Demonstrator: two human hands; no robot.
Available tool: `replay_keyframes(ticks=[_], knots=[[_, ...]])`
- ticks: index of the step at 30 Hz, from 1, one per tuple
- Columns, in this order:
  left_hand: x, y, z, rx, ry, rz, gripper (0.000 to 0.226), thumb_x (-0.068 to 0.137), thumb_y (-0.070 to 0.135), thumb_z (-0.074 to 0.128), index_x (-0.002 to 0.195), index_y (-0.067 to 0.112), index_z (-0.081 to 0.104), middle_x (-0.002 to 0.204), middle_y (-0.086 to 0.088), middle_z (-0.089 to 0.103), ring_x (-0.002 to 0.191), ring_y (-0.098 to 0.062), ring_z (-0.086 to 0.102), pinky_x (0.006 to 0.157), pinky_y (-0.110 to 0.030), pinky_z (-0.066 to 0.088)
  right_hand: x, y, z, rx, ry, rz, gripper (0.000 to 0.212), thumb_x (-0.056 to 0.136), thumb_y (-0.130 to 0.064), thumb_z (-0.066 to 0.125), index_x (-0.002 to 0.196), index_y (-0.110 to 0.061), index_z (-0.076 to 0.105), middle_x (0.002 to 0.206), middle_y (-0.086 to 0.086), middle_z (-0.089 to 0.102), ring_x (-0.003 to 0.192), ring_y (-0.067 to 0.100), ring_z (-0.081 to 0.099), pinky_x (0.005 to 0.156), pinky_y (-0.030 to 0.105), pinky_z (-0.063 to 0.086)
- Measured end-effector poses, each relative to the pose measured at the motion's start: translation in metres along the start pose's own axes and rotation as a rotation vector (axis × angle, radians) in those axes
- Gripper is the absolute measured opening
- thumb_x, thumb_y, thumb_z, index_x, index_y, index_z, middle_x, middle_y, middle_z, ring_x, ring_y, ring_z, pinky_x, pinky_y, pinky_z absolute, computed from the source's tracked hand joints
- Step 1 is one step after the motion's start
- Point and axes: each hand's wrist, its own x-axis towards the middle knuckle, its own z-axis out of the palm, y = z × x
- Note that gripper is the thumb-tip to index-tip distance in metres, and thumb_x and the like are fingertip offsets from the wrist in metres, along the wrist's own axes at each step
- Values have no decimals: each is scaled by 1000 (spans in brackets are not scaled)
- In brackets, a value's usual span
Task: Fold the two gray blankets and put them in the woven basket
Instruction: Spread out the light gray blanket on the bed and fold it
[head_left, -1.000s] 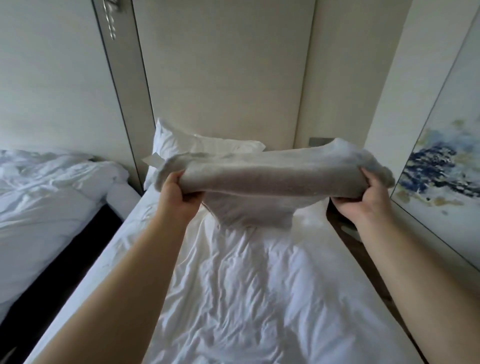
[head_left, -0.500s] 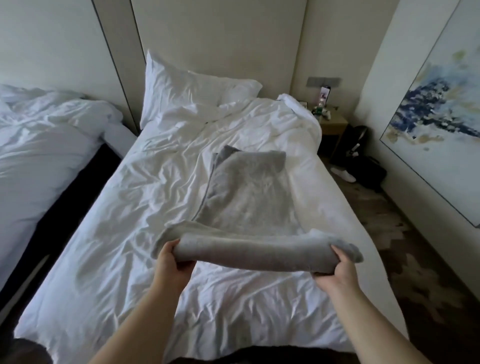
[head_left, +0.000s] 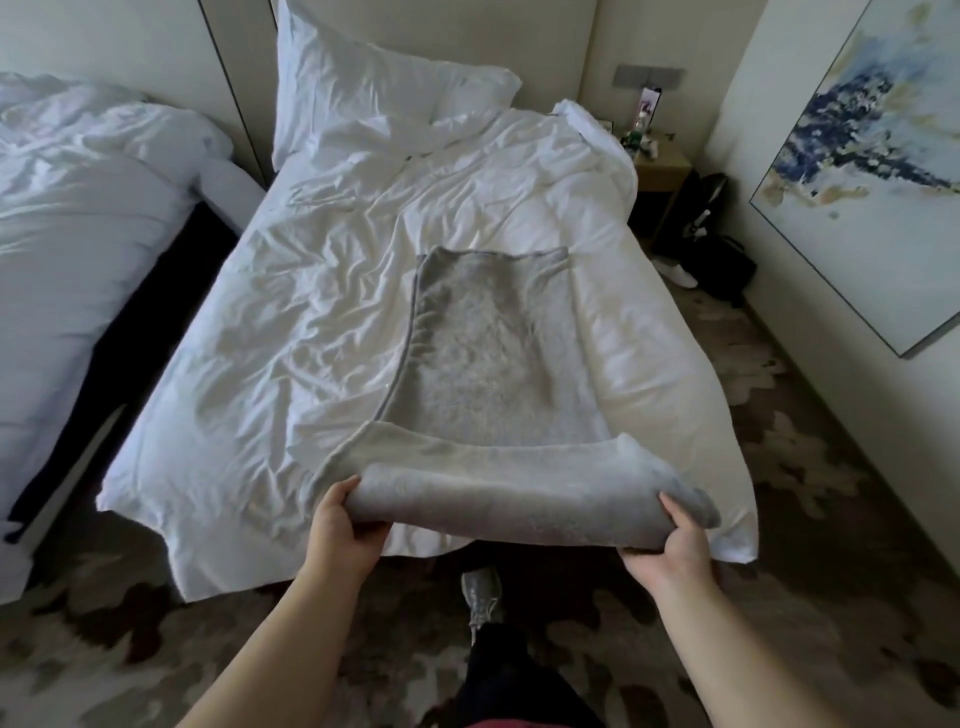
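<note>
Where left hand (head_left: 340, 530), right hand (head_left: 670, 551) grip — gray blanket (head_left: 483, 353) edge raised.

The gray blanket (head_left: 483, 353) is a pale, fluffy strip with a darker hem down its left edge. Its far part lies flat, stretching straight away from both hands. Its near end is lifted and curled over into a thick fold, gripped at one corner by the left hand (head_left: 343, 530) and at the other by the right hand (head_left: 670, 551).
</note>
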Motion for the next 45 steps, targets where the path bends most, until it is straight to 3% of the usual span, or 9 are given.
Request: replay_keyframes(ticks=[11, 16, 21, 25, 29, 32, 37, 40, 45], knots=[[32, 30, 59, -79, 24, 35, 46, 82, 17, 67, 122, 6, 47, 106, -19, 59, 95, -34, 60, 80, -42, 52, 23, -18, 65, 94, 31, 3, 10, 89, -20, 60, 92, -13, 54, 103, 15, 63, 96, 32, 61, 92, 46, 48], [78, 53, 130, -80, 40, 45, 26, 82, 22, 68, 97, 4, 56, 95, -14, 59, 84, -27, 58, 73, -41, 51, 79, -35, 128, 125, 82, 67, 13, 85, -21, 66, 96, -17, 60, 102, 10, 64, 93, 28, 62, 71, 41, 50], [165, 78, 194, -60, -83, 101, 34, 92, 36, 56, 121, 19, 48, 107, -4, 54, 102, -20, 55, 103, -41, 41, 180, -50, 205, 167, 54, 80, 31, 89, -43, 59, 90, -12, 56, 82, 4, 57, 71, 15, 55, 68, 28, 45], [250, 74, 204, 365, 54, 26, 12, 95, 32, 47, 94, 25, 58, 92, 1, 51, 76, -14, 50, 77, -34, 41, 273, -29, 224, -36, 140, 222, 38, 92, -43, 55, 96, -6, 52, 89, 9, 53, 77, 18, 56, 67, 29, 46], [301, 53, 189, 511, 148, -153, 48, 95, 30, 50, 140, 12, 46, 134, -13, 54, 105, -25, 58, 89, -33, 44, 321, 8, 199, -221, 283, 371, 36, 94, -38, 52, 113, -9, 47, 89, 10, 50, 76, 21, 54, 66, 30, 49], [316, 47, 174, 508, 244, -156, 50, 94, 26, 53, 141, 15, 43, 118, -7, 60, 106, -18, 56, 82, -31, 43, 333, 20, 181, -300, 324, 370, 20, 96, -34, 50, 101, -14, 51, 93, 7, 53, 79, 19, 55, 63, 30, 50], [305, 43, 147, 752, 451, 54, 50, 81, 4, 69, 128, 11, 56, 90, -17, 66, 57, -16, 52, 56, -25, 46, 324, 24, 152, -449, 399, 358, 18, 98, -27, 50, 86, -13, 52, 87, 2, 52, 75, 14, 51, 55, 26, 49], [292, 34, 121, 915, 597, 31, 63, 71, 16, 81, 127, 6, 54, 114, -20, 63, 88, -30, 62, 83, -37, 52, 311, 34, 128, -566, 504, 379, 24, 96, -26, 55, 76, -14, 49, 74, 2, 44, 61, 13, 43, 43, 24, 44], [286, 12, 101, 333, 494, -380, 67, 73, 43, 78, 125, 16, 45, 127, -11, 51, 121, -31, 50, 95, -44, 43, 310, 55, 104, -414, 456, 376, 24, 91, -33, 60, 105, -14, 56, 101, 9, 58, 89, 26, 56, 78, 35, 48]])
